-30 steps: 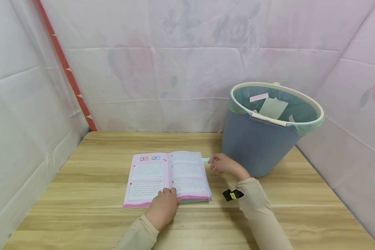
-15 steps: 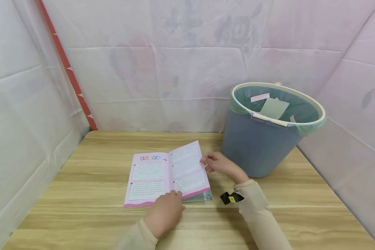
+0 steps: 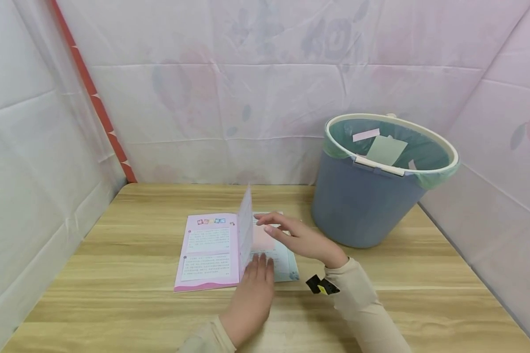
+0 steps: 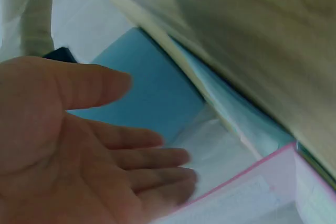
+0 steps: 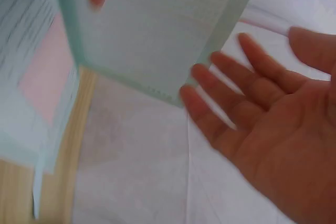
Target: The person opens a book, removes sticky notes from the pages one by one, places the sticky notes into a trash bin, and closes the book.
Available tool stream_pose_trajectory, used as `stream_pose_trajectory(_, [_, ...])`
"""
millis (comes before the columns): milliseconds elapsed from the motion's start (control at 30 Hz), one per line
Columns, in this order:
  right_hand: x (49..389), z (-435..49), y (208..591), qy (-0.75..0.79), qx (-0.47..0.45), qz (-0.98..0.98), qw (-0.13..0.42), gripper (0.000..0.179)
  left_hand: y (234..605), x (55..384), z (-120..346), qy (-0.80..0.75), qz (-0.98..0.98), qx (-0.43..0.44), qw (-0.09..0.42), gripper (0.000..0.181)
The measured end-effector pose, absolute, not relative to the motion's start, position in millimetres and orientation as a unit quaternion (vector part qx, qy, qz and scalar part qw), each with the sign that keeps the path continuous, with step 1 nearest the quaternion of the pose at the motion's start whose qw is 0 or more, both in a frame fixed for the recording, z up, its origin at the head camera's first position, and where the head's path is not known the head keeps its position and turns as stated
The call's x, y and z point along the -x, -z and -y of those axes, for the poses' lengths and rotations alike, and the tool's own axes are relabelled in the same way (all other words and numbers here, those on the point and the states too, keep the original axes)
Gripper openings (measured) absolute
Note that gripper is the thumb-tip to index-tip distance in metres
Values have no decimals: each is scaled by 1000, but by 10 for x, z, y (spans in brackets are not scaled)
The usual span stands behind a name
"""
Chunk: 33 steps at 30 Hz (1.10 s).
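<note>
An open book (image 3: pixel 207 267) lies on the wooden table, its left page pink with printed boxes. One leaf (image 3: pixel 246 228) stands nearly upright at the spine. My right hand (image 3: pixel 298 240) has its fingers extended over the right side, fingertips close by this leaf; in the right wrist view they are at the leaf's edge (image 5: pixel 191 90). A pink slip of paper (image 3: pixel 262 239) lies on the right page, and a narrow pale strip (image 5: pixel 37 192) sticks out past that page's edge. My left hand (image 3: pixel 251 299), fingers straight, is at the book's lower edge by the spine.
A blue-grey bin (image 3: pixel 357 206) with a green liner stands at the back right of the table (image 3: pixel 115 314). Several paper pieces, including a pale green sheet (image 3: pixel 386 150), lie inside it. Pale fabric walls (image 3: pixel 181 113) enclose the back and sides.
The right-hand leaf has risen from lying flat to nearly upright, uncovering the pink slip. My right hand has moved left with it, and my left hand has shifted slightly right off the left page.
</note>
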State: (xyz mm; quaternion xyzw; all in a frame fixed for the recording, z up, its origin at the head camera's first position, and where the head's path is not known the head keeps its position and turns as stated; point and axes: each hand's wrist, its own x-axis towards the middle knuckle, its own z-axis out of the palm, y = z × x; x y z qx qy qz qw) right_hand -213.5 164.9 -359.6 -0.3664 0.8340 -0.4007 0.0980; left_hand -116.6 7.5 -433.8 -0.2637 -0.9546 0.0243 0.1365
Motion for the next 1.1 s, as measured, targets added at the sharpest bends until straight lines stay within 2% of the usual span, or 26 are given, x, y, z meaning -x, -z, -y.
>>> stream_pose_trajectory(100, [2127,-1659,3665,300,338,-885,110,32,4325,1183,-36,-48,963,233,127,48])
stream_pose_trajectory(200, [2141,-1650,3773,205,299,-917,165,31,4293,1188,11,-66,967,220,111,50])
stream_pose_trajectory(300, [2161,-1610,3863,178,263,-924,215,28,4271,1190,40,-75,970,211,93,44])
stream_pose_trajectory(467, [2188,-1576,3932,165,253,-924,236,23,4290,1233,72,-93,972,199,85,39])
stream_pose_trajectory(700, [2176,-1554,3916,149,244,-929,235,21,4338,1303,118,-79,979,176,69,31])
stream_pose_trajectory(900, [2091,-1467,3953,110,237,-946,190,14,4354,1322,163,-70,976,195,61,27])
stream_pose_trajectory(1100, [1998,-1377,4000,61,215,-959,175,25,4324,1332,174,-57,975,201,68,22])
